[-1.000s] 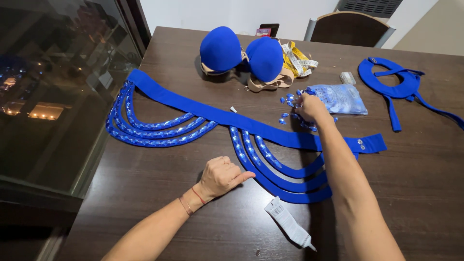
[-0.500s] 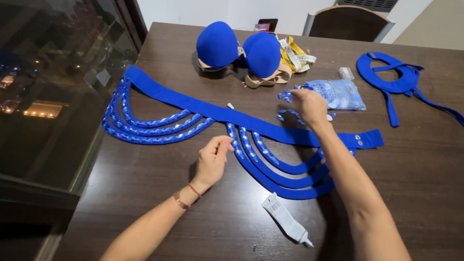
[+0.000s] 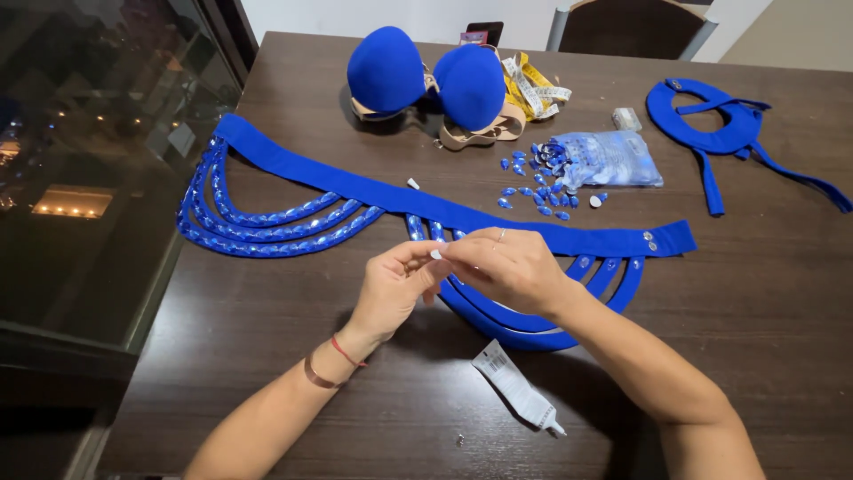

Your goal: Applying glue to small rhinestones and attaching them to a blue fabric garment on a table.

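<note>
Blue fabric belt (image 3: 498, 224) is lying across the dark wooden table (image 3: 764, 311), looped straps hanging from it, the left loops studded with gems. Above its right loops the left hand (image 3: 391, 289) and right hand (image 3: 506, 264) are meeting, fingertips pinched together on a tiny pale piece (image 3: 435, 254), too small to identify. A white glue tube (image 3: 515, 388) is lying just below the hands. Farther back: loose blue gems (image 3: 533, 182) beside their clear bag (image 3: 609, 160), blue padded cups (image 3: 426, 76), yellow tape measure (image 3: 533, 87), blue collar piece (image 3: 720, 124).
</note>
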